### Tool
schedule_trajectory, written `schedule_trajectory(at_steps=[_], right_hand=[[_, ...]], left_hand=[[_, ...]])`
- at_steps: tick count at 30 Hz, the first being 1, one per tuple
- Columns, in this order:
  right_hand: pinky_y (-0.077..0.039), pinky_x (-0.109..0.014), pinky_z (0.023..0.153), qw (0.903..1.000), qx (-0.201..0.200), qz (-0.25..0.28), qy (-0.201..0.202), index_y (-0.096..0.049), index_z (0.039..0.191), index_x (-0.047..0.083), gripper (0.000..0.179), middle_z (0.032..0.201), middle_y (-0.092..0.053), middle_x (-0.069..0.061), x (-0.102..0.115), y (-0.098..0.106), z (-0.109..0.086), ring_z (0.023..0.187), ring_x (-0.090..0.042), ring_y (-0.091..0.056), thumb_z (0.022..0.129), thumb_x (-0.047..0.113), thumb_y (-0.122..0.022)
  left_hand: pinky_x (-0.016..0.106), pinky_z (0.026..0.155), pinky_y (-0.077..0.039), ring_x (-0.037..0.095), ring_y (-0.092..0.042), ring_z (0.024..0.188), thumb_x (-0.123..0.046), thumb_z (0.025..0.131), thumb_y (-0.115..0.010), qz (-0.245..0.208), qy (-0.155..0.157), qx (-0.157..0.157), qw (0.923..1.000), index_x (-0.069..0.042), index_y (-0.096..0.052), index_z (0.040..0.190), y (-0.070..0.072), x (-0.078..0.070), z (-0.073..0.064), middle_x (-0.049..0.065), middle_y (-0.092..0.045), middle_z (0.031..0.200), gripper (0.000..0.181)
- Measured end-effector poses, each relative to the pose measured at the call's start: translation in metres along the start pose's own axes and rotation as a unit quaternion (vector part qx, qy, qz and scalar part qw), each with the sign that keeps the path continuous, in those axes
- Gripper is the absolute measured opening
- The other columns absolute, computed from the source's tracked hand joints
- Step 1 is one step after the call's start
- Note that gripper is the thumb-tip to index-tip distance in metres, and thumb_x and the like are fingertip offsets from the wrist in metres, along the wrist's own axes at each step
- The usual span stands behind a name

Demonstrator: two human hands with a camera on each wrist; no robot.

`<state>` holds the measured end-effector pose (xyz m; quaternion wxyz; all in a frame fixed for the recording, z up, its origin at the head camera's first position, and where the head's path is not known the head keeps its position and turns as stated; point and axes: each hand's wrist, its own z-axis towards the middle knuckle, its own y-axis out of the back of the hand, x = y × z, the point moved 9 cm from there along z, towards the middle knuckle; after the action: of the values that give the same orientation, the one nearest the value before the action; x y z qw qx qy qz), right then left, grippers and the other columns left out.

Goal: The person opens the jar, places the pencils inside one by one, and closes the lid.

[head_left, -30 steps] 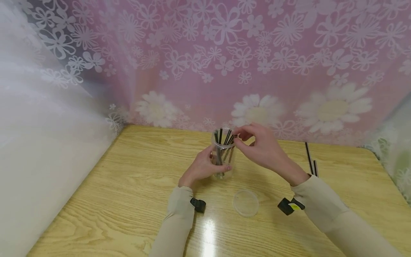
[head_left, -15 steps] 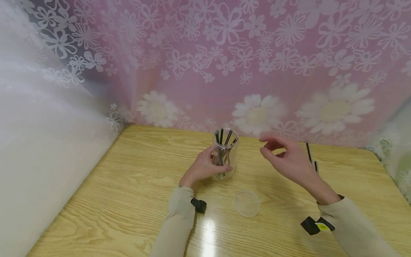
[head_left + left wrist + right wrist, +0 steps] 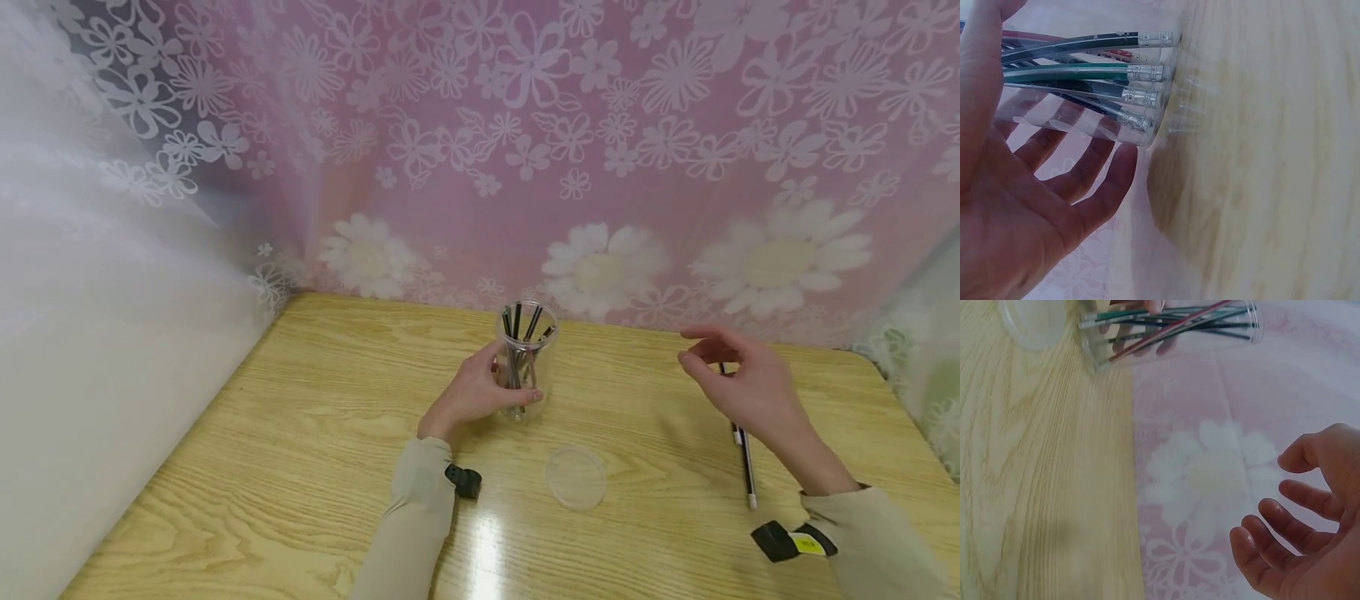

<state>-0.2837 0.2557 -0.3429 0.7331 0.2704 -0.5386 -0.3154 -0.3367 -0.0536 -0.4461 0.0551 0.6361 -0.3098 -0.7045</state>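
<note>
A clear plastic jar (image 3: 546, 373) stands on the wooden table, gripped round its side by my left hand (image 3: 471, 390), thumb across the front. Several pencils (image 3: 1085, 72) lean inside it. In the left wrist view their metal-banded ends sit at the jar's base, in green, red and dark colours. My right hand (image 3: 750, 390) is in the air to the right, fingers loosely curved and holding nothing, as the right wrist view also shows. It overlaps the loose pencils (image 3: 747, 477) lying on the table and hides part of them.
A round clear lid (image 3: 575, 477) lies flat on the table in front of the jar. A pink flowered curtain (image 3: 480, 192) hangs behind the table (image 3: 315, 433), and a whitish sheet (image 3: 112, 333) hangs along the left side.
My right hand has left the jar's rim and moved right, over the loose pencils. Around the jar, my left hand keeps its grip in place.
</note>
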Motion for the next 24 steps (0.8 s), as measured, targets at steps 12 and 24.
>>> schedule_trajectory(at_steps=[12,24], right_hand=[[-0.047,-0.019,0.061,0.9982,-0.017,-0.012,-0.057,-0.063,0.134,0.01,0.04,0.115,-0.066,-0.016,-0.051,0.008,-0.002,0.086,0.02,-0.044,0.102,0.034,-0.061],[-0.049,-0.022,0.057,0.9941,-0.012,-0.02,-0.105,-0.059,0.137,0.003,0.05,0.117,-0.064,-0.025,-0.1,0.012,-0.001,0.075,0.025,-0.041,0.102,0.039,-0.059]], left_hand=[[0.038,0.08,-0.055,0.015,-0.068,0.092,-0.05,0.081,-0.085,-0.004,-0.002,0.001,1.0,-0.04,-0.054,0.137,0.0,0.001,0.0,-0.002,-0.071,0.109,0.065],[0.042,0.086,-0.056,0.015,-0.069,0.095,-0.049,0.081,-0.085,-0.013,0.006,0.0,0.9999,-0.038,-0.053,0.14,0.0,0.001,-0.001,-0.001,-0.072,0.111,0.068]])
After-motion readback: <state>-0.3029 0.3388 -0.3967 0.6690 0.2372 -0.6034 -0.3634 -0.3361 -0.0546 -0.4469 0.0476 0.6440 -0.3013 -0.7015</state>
